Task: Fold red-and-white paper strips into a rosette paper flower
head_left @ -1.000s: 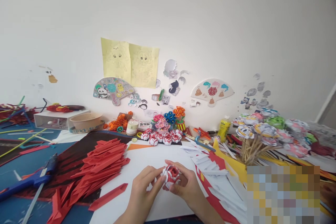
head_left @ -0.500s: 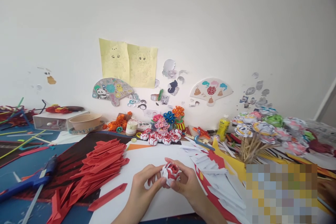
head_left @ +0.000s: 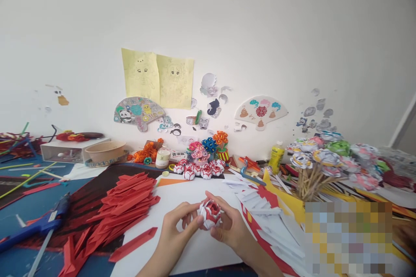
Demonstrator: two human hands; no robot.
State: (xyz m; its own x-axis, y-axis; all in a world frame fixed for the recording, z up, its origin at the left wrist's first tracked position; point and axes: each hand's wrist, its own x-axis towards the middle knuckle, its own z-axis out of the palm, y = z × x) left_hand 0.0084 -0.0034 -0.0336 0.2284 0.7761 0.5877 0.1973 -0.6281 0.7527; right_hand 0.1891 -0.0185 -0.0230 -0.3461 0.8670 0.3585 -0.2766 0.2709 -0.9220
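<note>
A red and white folded paper flower [head_left: 210, 215] is held between both hands above a white sheet [head_left: 182, 246]. My left hand [head_left: 182, 225] grips its left side with thumb and fingers. From the right, my right hand [head_left: 229, 223] closes on it, index finger along the back and thumb near the front. Parts of the fingers behind the flower are hidden. To the left lies a pile of folded red paper strips [head_left: 130, 203], with one red strip [head_left: 133, 244] apart on the sheet. Folded white strips [head_left: 273, 225] are spread to the right.
Finished red and white flowers [head_left: 206, 171] sit at the back of the sheet. A blue glue gun [head_left: 48, 223] lies at far left. Paper flowers on sticks [head_left: 312, 160] stand at right, near a yellow bottle [head_left: 276, 158]. A beige bowl [head_left: 105, 151] is at back left.
The flower has turned and tipped slightly in my fingers. My left thumb has shifted up along its left side, and my right fingers have moved a little.
</note>
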